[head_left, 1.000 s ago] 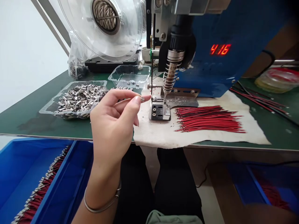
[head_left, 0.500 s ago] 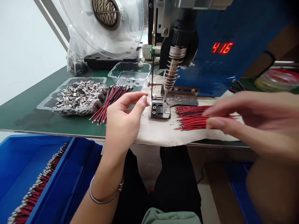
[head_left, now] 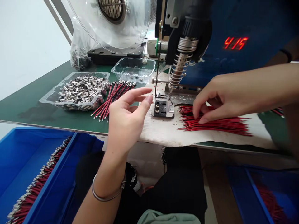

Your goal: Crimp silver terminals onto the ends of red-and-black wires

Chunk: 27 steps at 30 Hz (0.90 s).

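Note:
My left hand hovers over the table's front edge with fingers stretched apart and nothing visible in them. Its fingertips are just left of the small metal fixture under the spring-wrapped soldering iron. My right hand reaches in from the right. Its thumb and fingers are pinched down on the left end of the pile of loose red wires on the white cloth.
A clear tray of metal terminals and a bundle of terminated red wires lie to the left. Behind them are an empty clear tray and a solder spool. The display reads 415. Blue bins sit below the table.
My right hand came in from the right and settled on the red wires. My left hand moved right to the fixture; the small terminal it pinched is gone from it. The display dropped from 416 to 415.

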Each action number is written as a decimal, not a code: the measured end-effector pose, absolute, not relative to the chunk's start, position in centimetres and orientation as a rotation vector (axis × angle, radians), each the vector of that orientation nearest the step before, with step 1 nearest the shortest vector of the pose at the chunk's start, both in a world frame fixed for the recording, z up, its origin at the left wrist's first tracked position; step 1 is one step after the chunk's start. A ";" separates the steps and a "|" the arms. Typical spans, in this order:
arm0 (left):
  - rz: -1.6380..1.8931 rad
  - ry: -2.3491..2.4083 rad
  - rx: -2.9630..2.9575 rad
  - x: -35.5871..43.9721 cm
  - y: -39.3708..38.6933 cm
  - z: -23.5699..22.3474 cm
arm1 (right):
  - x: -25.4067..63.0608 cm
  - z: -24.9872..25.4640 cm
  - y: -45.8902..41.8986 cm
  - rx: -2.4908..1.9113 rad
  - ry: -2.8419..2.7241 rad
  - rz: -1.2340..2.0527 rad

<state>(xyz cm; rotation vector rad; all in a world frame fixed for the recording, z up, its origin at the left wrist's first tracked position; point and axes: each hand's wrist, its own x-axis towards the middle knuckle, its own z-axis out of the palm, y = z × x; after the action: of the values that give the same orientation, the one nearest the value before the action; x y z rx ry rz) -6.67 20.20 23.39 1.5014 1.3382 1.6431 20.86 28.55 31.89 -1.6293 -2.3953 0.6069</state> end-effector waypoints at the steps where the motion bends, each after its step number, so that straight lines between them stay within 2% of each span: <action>1: 1.645 1.345 1.506 -6.7 20.2 23.4 | 20.5 32.0 28.3 -1.571 -2.694 0.735; 3: 1.648 1.351 1.512 -6.6 20.3 23.4 | 19.8 32.2 27.7 -1.447 -2.931 0.811; 10: 1.630 1.327 1.493 -6.8 20.4 23.7 | 19.8 30.6 27.1 -1.298 -2.920 0.705; 16: 1.595 1.296 1.461 -6.1 19.6 24.8 | 20.5 30.2 26.9 -1.000 -2.929 0.825; 27: 1.455 1.226 1.364 -6.2 20.7 24.1 | 19.7 30.6 26.2 -0.969 -2.897 0.824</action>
<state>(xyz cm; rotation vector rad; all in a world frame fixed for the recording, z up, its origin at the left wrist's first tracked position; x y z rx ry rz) -6.17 20.71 24.14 1.3636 1.2256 1.4547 19.73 26.17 30.63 -0.9692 -2.8971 0.8243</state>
